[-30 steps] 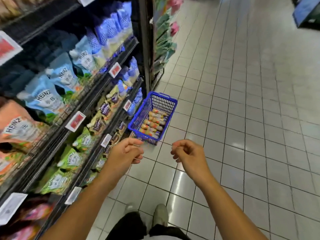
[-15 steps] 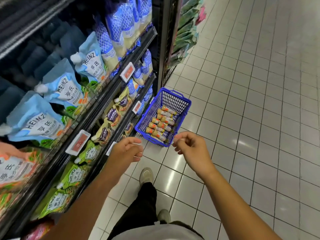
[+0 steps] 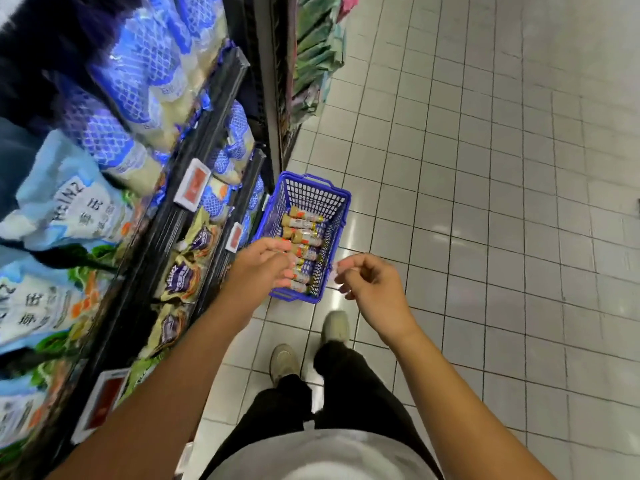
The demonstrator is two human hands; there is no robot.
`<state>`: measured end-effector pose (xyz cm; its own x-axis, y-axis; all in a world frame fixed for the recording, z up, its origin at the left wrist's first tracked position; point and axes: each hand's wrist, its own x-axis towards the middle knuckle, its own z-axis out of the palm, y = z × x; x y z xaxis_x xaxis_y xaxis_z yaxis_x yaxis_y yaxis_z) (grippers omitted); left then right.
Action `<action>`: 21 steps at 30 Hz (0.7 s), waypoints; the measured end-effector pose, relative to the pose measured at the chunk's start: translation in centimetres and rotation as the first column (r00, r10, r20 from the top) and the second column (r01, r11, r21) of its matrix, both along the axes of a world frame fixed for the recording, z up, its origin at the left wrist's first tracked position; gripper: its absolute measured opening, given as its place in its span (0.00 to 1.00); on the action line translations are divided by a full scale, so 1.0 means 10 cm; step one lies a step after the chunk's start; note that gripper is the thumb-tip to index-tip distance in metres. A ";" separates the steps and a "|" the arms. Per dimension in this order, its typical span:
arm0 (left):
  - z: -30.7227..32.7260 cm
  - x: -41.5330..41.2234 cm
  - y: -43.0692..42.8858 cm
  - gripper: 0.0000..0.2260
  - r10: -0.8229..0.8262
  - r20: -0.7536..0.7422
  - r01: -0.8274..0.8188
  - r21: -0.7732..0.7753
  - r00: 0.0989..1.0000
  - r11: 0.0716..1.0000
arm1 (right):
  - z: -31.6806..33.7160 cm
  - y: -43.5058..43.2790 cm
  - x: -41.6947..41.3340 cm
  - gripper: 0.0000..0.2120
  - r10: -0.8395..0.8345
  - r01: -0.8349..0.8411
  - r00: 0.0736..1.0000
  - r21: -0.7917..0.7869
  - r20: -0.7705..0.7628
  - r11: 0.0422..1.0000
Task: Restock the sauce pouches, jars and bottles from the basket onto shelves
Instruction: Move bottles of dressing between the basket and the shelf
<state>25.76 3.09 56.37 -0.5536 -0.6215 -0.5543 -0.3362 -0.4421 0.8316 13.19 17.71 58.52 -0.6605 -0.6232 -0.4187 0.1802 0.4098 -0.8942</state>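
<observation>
Head view. A blue basket stands on the tiled floor at about twelve o'clock from the person's shoes, close against the foot of the shelves, which run along the nine-to-eleven o'clock side. A row of small bottles lies side by side in the bottom of the basket, caps pointing towards nine o'clock; no jars or pouches can be seen in it. The shelves are already well filled. Blue-patterned pouches sit at eleven o'clock, pale blue pouches at nine, and purple-and-yellow pouches on the lower shelf just beside the basket. Red price tags hang on the shelf edges.

The left hand hangs over the near, nine o'clock corner of the basket with its fingers loosely curled above the nearest bottles. It holds nothing, and whether it touches a bottle cannot be told from here. The right hand is at three o'clock from the basket, just outside its rim, with the fingers half curled and empty.

The step in hand looks like the reach for a bottle, so the restocking of these bottles has yet to be done. The next move calls for lowering the left hand and closing the fingers round one bottle, or two lying together. The bottle must then be lifted clear of the mesh wall and matched to its place. No shelf spot holding these bottles shows in this view, so that place must be found first.
</observation>
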 end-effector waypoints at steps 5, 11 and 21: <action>-0.20 -0.42 -0.26 0.06 -0.020 0.064 0.019 0.013 0.998 1.000 | -0.23 -0.14 -0.36 0.13 -0.026 0.025 0.999 0.028 0.037 0.999; -0.52 -0.83 -0.59 0.04 0.035 0.126 -0.043 0.061 0.991 0.997 | -0.65 -0.43 -0.90 0.11 0.020 -0.036 0.991 0.114 0.132 0.993; -1.41 -1.42 -0.97 0.05 0.040 0.305 -0.072 0.092 0.952 0.993 | -1.54 -0.98 -1.58 0.08 0.132 -0.192 0.965 0.266 0.226 0.945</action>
<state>11.61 -6.58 42.23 -0.3165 -0.5788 -0.7515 -0.5366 -0.5440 0.6450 -2.65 7.93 43.16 -0.4431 -0.5506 -0.7074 0.2553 0.6790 -0.6884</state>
